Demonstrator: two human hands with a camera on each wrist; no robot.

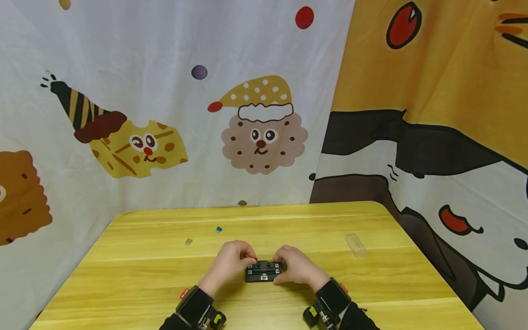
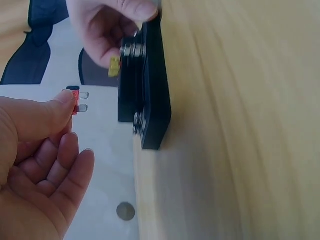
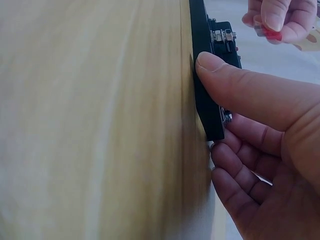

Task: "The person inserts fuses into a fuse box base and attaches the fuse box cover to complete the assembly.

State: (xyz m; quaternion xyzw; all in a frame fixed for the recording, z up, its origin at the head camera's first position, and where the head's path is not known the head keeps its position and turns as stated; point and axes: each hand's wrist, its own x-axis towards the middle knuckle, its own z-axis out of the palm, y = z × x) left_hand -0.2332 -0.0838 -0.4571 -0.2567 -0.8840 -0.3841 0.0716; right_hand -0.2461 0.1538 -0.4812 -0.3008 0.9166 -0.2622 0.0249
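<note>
Left hand pinching red translucent 2-pronged fuse near black rectangular plastic block, metal terminals, yellow wood-grain table beneath, right hand gripping block's right end, red wristband label illegible.

Partly Covered, Partly Cropped

In the head view, the left hand hides most of the red fuse, and the right hand covers part of the black block's right end. The blue piece and tan piece are too small to identify. The lower edge cuts off both sleeves. In the right wrist view, the top edge crops block and left hand; the tabletop's grain blurs.
</note>
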